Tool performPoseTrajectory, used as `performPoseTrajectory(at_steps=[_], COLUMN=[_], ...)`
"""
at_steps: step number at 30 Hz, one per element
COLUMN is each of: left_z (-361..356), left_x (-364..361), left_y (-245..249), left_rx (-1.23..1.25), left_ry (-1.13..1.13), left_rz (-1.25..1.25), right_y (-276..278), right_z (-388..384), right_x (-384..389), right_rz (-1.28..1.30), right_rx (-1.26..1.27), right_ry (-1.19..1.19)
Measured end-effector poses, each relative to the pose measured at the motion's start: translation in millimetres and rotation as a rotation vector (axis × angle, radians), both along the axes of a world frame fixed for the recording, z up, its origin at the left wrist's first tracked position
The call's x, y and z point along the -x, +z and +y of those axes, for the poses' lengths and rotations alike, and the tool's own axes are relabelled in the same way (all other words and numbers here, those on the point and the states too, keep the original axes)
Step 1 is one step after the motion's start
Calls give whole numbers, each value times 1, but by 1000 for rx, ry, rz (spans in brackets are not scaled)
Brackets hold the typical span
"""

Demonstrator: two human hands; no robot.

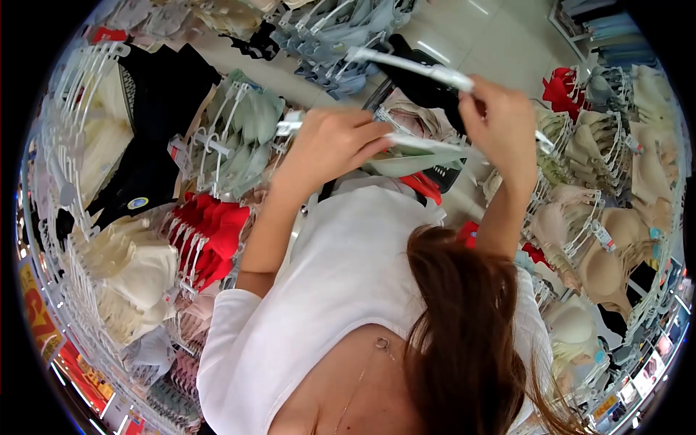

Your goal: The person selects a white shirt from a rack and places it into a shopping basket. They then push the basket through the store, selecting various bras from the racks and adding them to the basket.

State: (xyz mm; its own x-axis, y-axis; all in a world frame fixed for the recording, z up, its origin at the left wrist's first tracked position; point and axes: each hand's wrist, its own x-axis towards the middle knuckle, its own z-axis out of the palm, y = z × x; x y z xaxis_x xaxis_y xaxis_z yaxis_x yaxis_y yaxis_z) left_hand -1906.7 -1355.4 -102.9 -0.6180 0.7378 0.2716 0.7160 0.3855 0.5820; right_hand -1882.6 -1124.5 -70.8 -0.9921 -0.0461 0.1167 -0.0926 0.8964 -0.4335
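Note:
My left hand [330, 141] is closed, with its fingertips pinched at a white plastic hanger [428, 144]. Pale green fabric [413, 165], apparently a bra, hangs just below that hanger. To the right and a little higher, my right hand [502, 127] grips another white hanger [417, 67], which is tilted and slightly blurred. A black garment [424, 87] shows beneath this second hanger; its attachment is partly hidden by my hand. Under both hands lies a dark basket [444, 176] holding beige bras [417, 116] and a red piece [422, 186].
Racks of bras on hangers stand close on both sides: black ones [163, 94], red ones [210, 235] and cream ones [138, 272] at left, beige ones [605, 268] at right. Light blue bras [341, 43] hang ahead, beside the tiled floor [500, 43].

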Motion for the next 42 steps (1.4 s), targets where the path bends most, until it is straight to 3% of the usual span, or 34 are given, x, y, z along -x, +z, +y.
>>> performPoseTrajectory(at_steps=[4, 5, 8, 13, 15, 17, 20, 25, 27, 28, 33, 36, 37, 42], left_z=[35, 37, 41, 34, 33, 31, 26, 24, 21, 19, 11, 11, 11, 15], left_x=[5, 3, 1, 3, 4, 2, -1, -4, -4, -2, 0, -4, -6, -11], left_y=[-6, -9, -10, -23, -25, -22, -19, -10, -9, -6, -2, 1, 3, -2], left_rx=[-223, -223, -316, -356, -362, -342, -292, -231, -236, -240, -203, -133, -112, -98], left_ry=[1, 0, 48, 127, 153, 173, 168, 49, 46, 74, 112, 86, 40, -31], left_rz=[34, 33, 26, 29, 82, 77, 51, 152, 182, 193, 241, 231, 225, 214], right_y=[5, 4, 0, 2, -15, -17, -6, 0, -20, -27, -35, -48, -51, -65], right_z=[7, 11, 16, 8, 2, -4, -8, -6, 10, 16, 12, 16, 16, 17], right_x=[-5, -5, -9, -7, -5, -4, -2, -2, -2, 2, 11, 14, 13, 11], right_rz=[-496, -496, -558, -587, -377, -339, -295, -366, -486, -576, -534, -752, -795, -1082], right_rx=[494, 494, 826, 733, 523, 557, 319, 228, 747, 966, 1154, 1779, 1792, 1746], right_ry=[353, 351, 393, 341, 245, 181, 146, 132, 206, 115, 81, 336, 390, 212])
